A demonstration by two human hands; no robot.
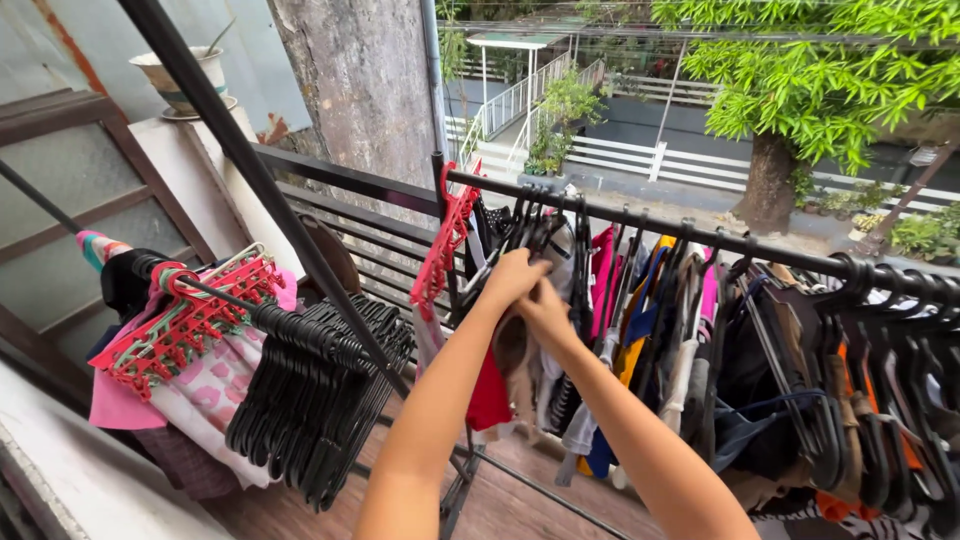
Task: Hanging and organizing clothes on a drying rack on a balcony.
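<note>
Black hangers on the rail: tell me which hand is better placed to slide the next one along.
Probably the left hand: it is raised to the black hangers on the rail, while the right hand sits lower against a hanging garment.

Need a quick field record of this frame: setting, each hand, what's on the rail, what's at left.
setting: balcony with a dark railing, street and tree beyond
left hand: at the black hangers on the rail
right hand: beside it, on a hanging garment
rail: packed with clothes on black hangers
left side: bunch of empty black hangers, red clip hanger
</note>
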